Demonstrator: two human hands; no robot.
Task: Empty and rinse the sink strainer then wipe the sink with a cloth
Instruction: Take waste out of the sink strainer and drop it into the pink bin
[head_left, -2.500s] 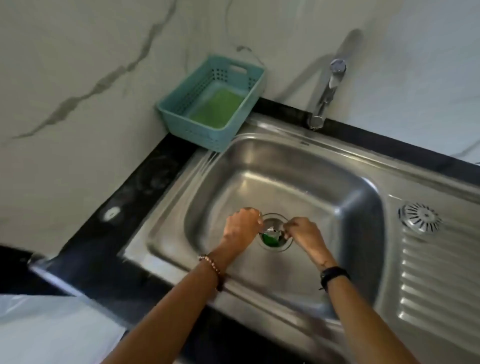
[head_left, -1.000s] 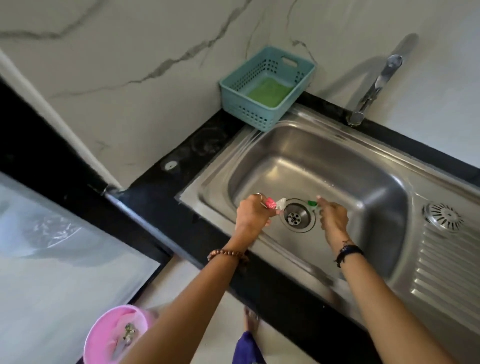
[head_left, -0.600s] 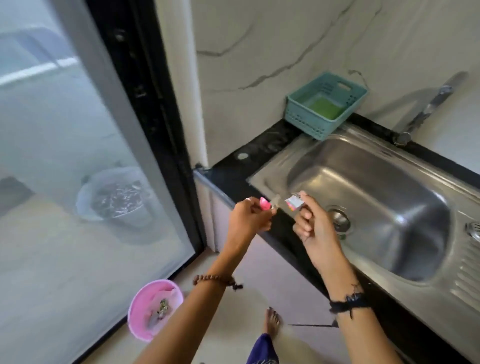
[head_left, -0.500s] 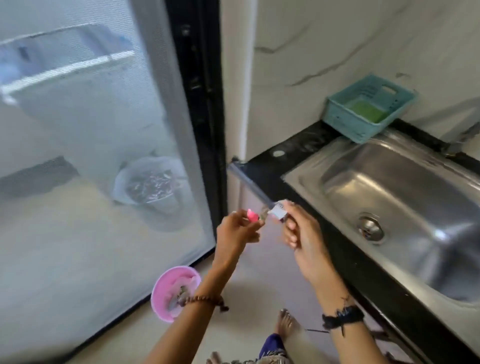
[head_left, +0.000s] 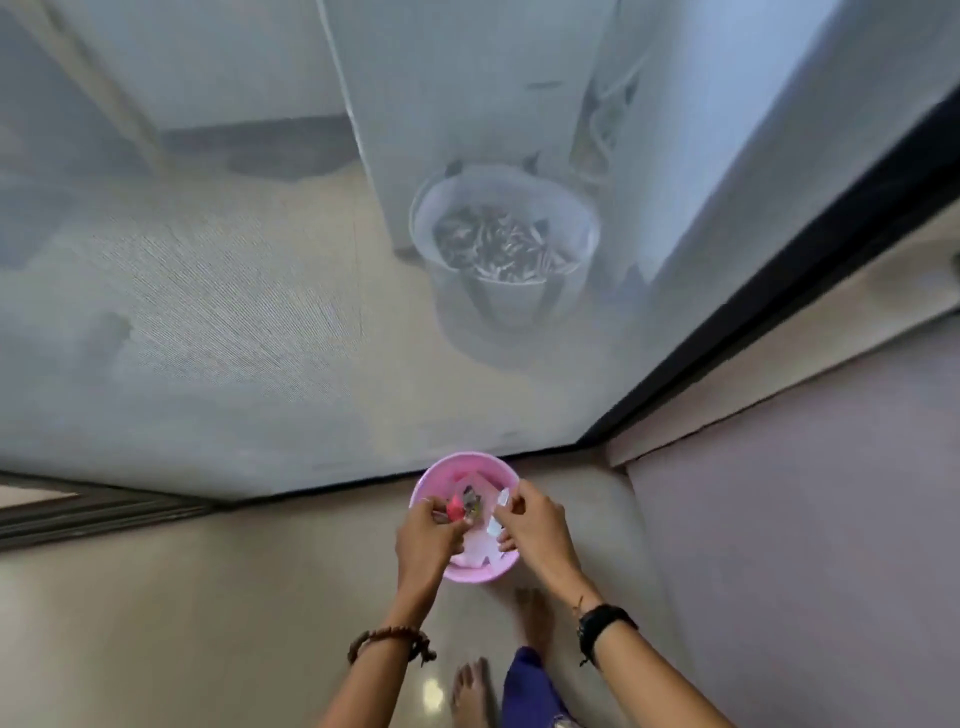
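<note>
head view: over the pink bin (head_left: 470, 571) on the floor, left hand (head_left: 427, 535) pinched a red scrap (head_left: 455, 506), right hand (head_left: 530, 525) pinched a white scrap (head_left: 503, 500).

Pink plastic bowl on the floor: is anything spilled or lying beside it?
Nothing stands out. The pink plastic bowl sits upright; both hands, left hand and right hand, hold small scraps above it. No spill shows on the floor.

I'm looking down at a pink bin (head_left: 464, 570) on the floor (head_left: 208, 597) by a screen door (head_left: 260, 260). My left hand (head_left: 426, 535) pinches a pink scrap (head_left: 455, 506) above it, my right hand (head_left: 530, 519) a white scrap (head_left: 503, 498). A bucket (head_left: 506, 244) shows behind the screen.
</note>
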